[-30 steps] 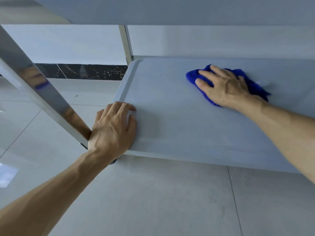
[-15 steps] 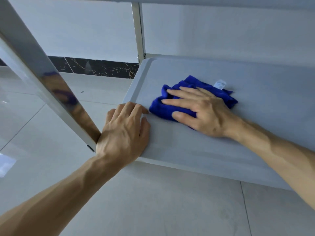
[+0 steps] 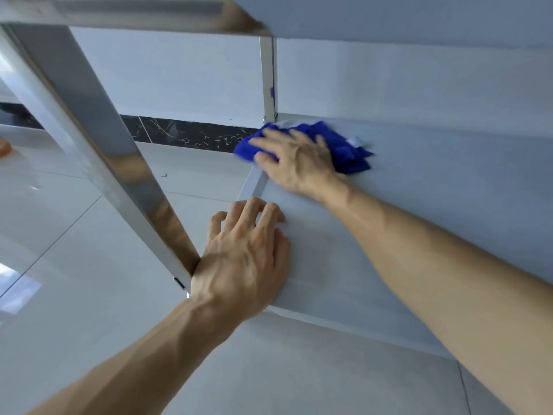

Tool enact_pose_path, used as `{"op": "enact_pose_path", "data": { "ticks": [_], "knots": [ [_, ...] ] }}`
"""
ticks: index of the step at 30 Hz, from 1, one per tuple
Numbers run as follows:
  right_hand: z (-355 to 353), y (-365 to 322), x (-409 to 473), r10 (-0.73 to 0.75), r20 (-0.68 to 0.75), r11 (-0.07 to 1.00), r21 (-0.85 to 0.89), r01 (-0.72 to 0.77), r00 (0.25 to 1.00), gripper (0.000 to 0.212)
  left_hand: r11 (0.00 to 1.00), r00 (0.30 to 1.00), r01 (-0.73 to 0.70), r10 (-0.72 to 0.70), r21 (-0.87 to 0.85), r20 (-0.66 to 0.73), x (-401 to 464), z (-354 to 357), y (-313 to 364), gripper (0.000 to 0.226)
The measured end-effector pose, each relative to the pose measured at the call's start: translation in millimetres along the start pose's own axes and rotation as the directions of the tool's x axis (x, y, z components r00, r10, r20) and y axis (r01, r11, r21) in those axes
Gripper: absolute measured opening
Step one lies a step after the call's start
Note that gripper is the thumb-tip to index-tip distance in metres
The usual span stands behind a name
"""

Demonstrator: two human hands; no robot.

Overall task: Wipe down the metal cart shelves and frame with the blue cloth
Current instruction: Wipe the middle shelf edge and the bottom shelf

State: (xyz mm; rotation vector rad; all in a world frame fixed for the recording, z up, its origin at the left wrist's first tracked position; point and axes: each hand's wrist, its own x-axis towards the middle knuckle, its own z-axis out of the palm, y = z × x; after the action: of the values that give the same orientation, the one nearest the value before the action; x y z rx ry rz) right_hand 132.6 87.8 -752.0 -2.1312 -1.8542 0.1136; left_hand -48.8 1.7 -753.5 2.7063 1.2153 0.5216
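Observation:
The blue cloth point(image 3: 347, 152) lies bunched at the far left corner of the cart's lower metal shelf point(image 3: 434, 211), beside the rear upright post point(image 3: 267, 79). My right hand point(image 3: 296, 163) presses flat on the cloth with straight, spread fingers; a white tag sticks out on the cloth's right side. Resting on the shelf's near left corner is my left hand point(image 3: 242, 259), palm down, fingers bent over the left edge. It sits beside the foot of the shiny front post point(image 3: 98, 151). Part of the cloth is hidden under my right hand.
The upper shelf point(image 3: 389, 16) hangs close overhead across the top. A glossy white tiled floor point(image 3: 74, 265) spreads left and below. A white wall with a dark marbled skirting strip point(image 3: 185, 133) stands behind. An orange object point(image 3: 4, 148) shows at the far left edge.
My right hand has slid the cloth from the shelf's left middle back into the far left corner by the rear post. My left hand stays on the near corner.

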Motion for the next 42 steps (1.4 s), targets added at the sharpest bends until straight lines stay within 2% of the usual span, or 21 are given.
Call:
{"op": "enact_pose_path", "data": {
  "ticks": [3,6,9,12,16,21,24,26,29,30,31,33,35,38,40,42],
  "knots": [
    [1,-4,-34,-0.243,0.06,0.964,0.131,0.233,0.968,0.043,1.0,1.0,-0.012,0.012,0.012,0.011,0,0,0,0.026],
    [-10,23,-42,-0.25,0.038,0.96,0.143,0.242,0.968,0.045,1.0,1.0,-0.015,0.015,0.005,0.007,-1,1,0,0.029],
    [-23,40,-7,-0.064,0.106,0.998,0.027,0.061,0.992,0.046,1.0,1.0,-0.021,0.021,0.001,0.002,-2,3,1,0.033],
    [-24,38,20,0.085,0.148,0.996,-0.007,-0.085,0.985,0.05,0.999,1.0,-0.031,0.031,-0.016,-0.003,-1,4,0,0.034],
    [-29,52,19,0.093,0.099,0.996,-0.02,-0.092,0.991,0.053,0.999,1.0,-0.012,0.011,-0.049,-0.012,-1,4,-2,0.03],
    [-61,144,-21,0.293,-0.002,0.953,-0.075,-0.292,0.956,0.053,0.998,1.0,0.004,-0.004,-0.062,0.005,0,6,-2,0.026],
    [-86,208,-73,0.443,-0.071,0.89,-0.086,-0.448,0.894,0.056,0.998,1.0,0.004,-0.003,-0.065,0.011,0,6,-2,0.024],
    [-103,240,-109,0.568,-0.082,0.815,-0.082,-0.574,0.819,0.061,0.998,1.0,-0.001,0.002,-0.056,0.014,1,6,-1,0.023],
    [-112,258,-142,0.719,-0.136,0.678,-0.081,-0.731,0.682,0.065,0.999,1.0,0.01,-0.01,-0.05,0.012,1,5,1,0.018],
    [-109,253,-144,0.736,-0.143,0.657,-0.086,-0.749,0.661,0.065,0.999,1.0,0.011,-0.011,-0.046,0.012,0,5,2,0.017],
    [-104,243,-143,0.731,-0.142,0.661,-0.093,-0.744,0.667,0.063,0.999,1.0,0.011,-0.01,-0.042,0.014,0,4,2,0.017],
    [-91,212,-139,0.653,-0.12,0.74,-0.111,-0.664,0.748,0.057,0.999,1.0,0.019,-0.018,-0.034,0.021,1,3,2,0.018],
    [-79,177,-141,0.529,-0.087,0.835,-0.125,-0.536,0.844,0.054,0.999,1.0,0.025,-0.025,-0.026,0.015,1,1,3,0.019],
    [-65,128,-167,0.31,-0.005,0.946,-0.103,-0.308,0.951,0.053,1.0,1.0,0.021,-0.021,0.002,0.011,0,-2,6,0.026],
    [-61,104,-197,0.125,0.049,0.99,-0.065,-0.122,0.991,0.053,0.999,0.999,0.025,-0.026,0.019,0.031,1,-4,8,0.025],
    [-64,97,-229,-0.037,0.09,0.999,-0.016,0.038,0.995,0.049,0.997,0.998,0.031,-0.035,0.072,0.055,5,-7,8,0.021]
  ]
}}
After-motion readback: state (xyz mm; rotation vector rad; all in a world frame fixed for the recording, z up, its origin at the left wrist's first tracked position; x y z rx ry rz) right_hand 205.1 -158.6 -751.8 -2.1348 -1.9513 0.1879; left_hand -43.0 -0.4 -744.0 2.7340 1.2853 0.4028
